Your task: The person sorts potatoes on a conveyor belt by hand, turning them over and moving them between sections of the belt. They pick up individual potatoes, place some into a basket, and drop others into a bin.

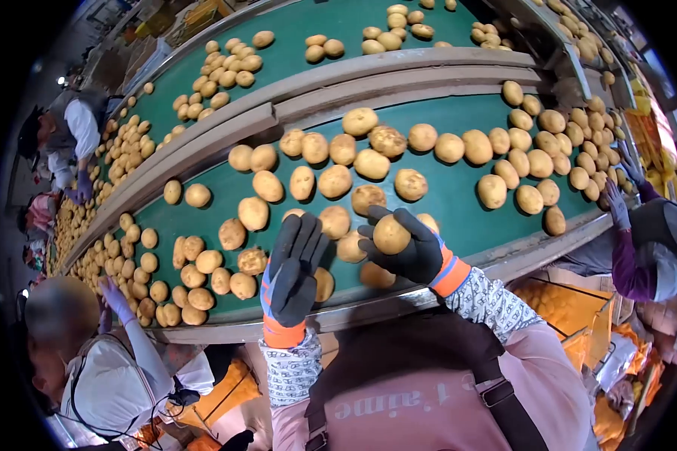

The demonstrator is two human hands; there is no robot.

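Near belt [459, 203]: green, runs left to right across the view and carries loose potatoes [335, 180], thin in the middle, crowded at both ends. Far belt [338, 22]: same green, behind a grey rail [399, 75], with more tubers. Three co-workers stand at the line: one at lower left [113, 376], one at right [647, 248], one at far left [71, 131]. Each has a gloved hand at the near belt. Orange bags [557, 304] sit below the belt edge on the right. Left hand [293, 274]: black glove with an orange cuff, fingers straight and close together, nothing gripped. It lies flat over the near edge of the belt, and a half-hidden tuber [324, 284] lies just to its right. Right hand [410, 252]: same glove, fingers curled and clamped on one potato [391, 234], raised over the near edge. The potato sits in the cupped palm, exposed face toward the camera, thumb on its left side and fingers round its top and right. It is nearly round, with no clear long axis. The right hand is on it, and the left is near but apart, to its left and slightly lower.
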